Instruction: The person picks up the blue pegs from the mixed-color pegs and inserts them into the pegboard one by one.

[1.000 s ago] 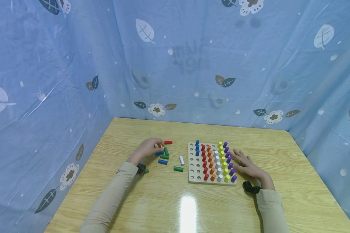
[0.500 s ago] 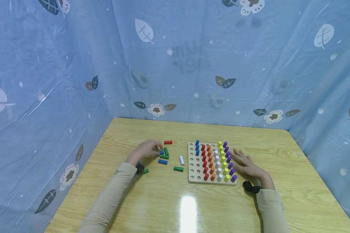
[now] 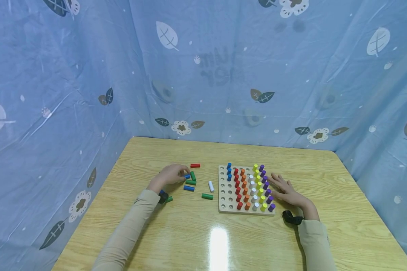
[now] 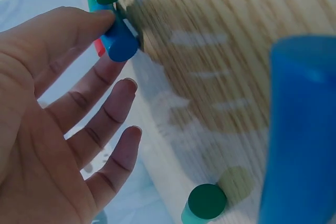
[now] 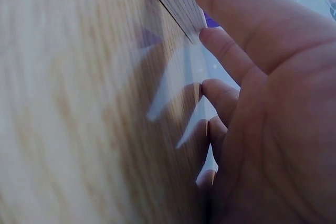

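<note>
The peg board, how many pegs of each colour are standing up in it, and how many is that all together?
Blue pegs: 3
Red pegs: 6
Orange pegs: 6
White pegs: 5
Yellow pegs: 7
Purple pegs: 7
Total: 34

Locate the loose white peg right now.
In the head view, the loose white peg lies just left of the pegboard, slightly beyond a green peg.
</note>
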Demonstrator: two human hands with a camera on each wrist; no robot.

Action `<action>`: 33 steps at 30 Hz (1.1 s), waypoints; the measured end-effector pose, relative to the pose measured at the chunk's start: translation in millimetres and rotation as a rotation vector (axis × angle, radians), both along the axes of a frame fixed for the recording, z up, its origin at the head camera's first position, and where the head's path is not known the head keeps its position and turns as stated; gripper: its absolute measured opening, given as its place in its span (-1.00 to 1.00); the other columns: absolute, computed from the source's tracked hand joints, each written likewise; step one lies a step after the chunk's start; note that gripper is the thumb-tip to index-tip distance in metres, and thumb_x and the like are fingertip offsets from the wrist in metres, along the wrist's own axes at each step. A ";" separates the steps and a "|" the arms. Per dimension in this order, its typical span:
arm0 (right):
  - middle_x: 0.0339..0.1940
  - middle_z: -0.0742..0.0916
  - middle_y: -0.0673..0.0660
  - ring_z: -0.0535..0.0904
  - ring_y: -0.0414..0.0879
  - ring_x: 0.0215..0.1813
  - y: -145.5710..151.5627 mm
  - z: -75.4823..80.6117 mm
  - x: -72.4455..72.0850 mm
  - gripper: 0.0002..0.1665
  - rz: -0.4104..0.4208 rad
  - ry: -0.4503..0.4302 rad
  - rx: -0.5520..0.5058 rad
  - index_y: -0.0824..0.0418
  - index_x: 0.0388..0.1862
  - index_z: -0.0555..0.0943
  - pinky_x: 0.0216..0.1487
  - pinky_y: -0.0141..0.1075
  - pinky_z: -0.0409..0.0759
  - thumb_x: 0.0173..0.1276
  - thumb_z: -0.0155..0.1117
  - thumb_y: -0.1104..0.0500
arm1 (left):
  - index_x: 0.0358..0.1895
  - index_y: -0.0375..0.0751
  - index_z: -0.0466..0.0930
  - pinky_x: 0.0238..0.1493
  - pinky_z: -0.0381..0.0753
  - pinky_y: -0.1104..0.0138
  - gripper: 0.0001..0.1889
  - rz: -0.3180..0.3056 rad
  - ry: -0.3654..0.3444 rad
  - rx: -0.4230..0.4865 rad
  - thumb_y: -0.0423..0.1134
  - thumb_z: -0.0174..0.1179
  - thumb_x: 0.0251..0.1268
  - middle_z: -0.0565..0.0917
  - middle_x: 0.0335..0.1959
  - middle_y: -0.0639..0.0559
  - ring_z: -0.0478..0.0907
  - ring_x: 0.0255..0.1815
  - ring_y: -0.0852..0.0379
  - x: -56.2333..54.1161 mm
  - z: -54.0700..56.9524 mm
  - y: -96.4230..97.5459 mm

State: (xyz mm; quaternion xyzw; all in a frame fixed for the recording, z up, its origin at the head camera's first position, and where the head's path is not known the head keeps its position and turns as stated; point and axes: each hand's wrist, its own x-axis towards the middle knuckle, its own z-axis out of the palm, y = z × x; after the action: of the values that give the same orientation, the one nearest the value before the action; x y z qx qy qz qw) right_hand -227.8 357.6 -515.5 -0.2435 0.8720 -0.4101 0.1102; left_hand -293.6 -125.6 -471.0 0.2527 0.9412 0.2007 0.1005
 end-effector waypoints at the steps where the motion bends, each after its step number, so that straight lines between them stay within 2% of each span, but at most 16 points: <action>1: 0.45 -0.10 0.46 -0.46 0.43 0.40 0.0 0.0 0.1 -0.31 0.000 0.000 0.000 0.26 0.45 0.08 0.17 0.34 -0.61 0.40 0.04 0.22 | -0.02 0.02 0.58 -0.21 0.50 0.25 -0.75 0.000 0.004 0.002 -0.27 0.19 0.25 0.62 -0.22 0.09 0.52 -0.25 0.16 0.1 0.3 0.0; 7: 0.45 -0.10 0.47 -0.46 0.43 0.40 -0.1 -0.1 0.2 -0.31 0.003 -0.001 -0.004 0.27 0.45 0.08 0.17 0.34 -0.62 0.40 0.04 0.22 | 0.04 0.02 0.56 -0.35 0.46 0.27 -0.74 0.023 -0.009 0.029 -0.22 0.15 0.29 0.57 -0.30 0.11 0.46 -0.38 0.18 1.5 4.2 1.1; 13: 0.45 -0.10 0.47 -0.46 0.43 0.40 0.3 -0.2 0.1 -0.31 0.004 -0.001 -0.012 0.27 0.45 0.09 0.17 0.34 -0.62 0.40 0.05 0.23 | 0.05 0.03 0.55 -0.31 0.48 0.27 -0.73 0.046 -0.017 0.060 -0.14 0.12 0.31 0.58 -0.25 0.10 0.48 -0.33 0.18 3.0 7.6 4.2; 18: 0.45 -0.10 0.47 -0.46 0.44 0.40 0.2 -0.4 0.1 -0.31 0.006 0.002 -0.010 0.28 0.45 0.08 0.17 0.35 -0.62 0.40 0.04 0.23 | 0.06 0.00 0.54 -0.29 0.49 0.26 -0.72 0.039 0.007 0.083 -0.16 0.13 0.29 0.60 -0.22 0.07 0.50 -0.31 0.16 4.5 10.2 9.1; 26: 0.45 -0.11 0.48 -0.47 0.44 0.40 0.1 0.2 1.0 -0.31 0.003 0.003 -0.005 0.28 0.45 0.07 0.17 0.34 -0.63 0.40 0.04 0.23 | 0.06 -0.04 0.54 -0.42 0.43 0.31 -0.70 0.012 0.055 0.096 -0.18 0.15 0.28 0.60 -0.27 0.07 0.47 -0.42 0.19 6.7 11.4 19.2; 33: 0.45 -0.10 0.47 -0.48 0.43 0.40 -0.4 0.4 1.2 -0.31 0.005 0.001 -0.008 0.28 0.45 0.07 0.17 0.34 -0.63 0.40 0.04 0.23 | 0.07 -0.04 0.53 -0.34 0.46 0.29 -0.69 0.008 0.058 0.119 -0.18 0.18 0.25 0.59 -0.27 0.09 0.47 -0.37 0.19 8.6 13.5 27.5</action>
State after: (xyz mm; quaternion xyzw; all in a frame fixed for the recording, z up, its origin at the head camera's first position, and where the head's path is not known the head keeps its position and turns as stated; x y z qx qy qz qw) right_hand -226.6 357.1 -515.1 -0.2461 0.8698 -0.4132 0.1099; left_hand -285.0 -98.1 -457.5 0.2602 0.9311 0.2491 0.0575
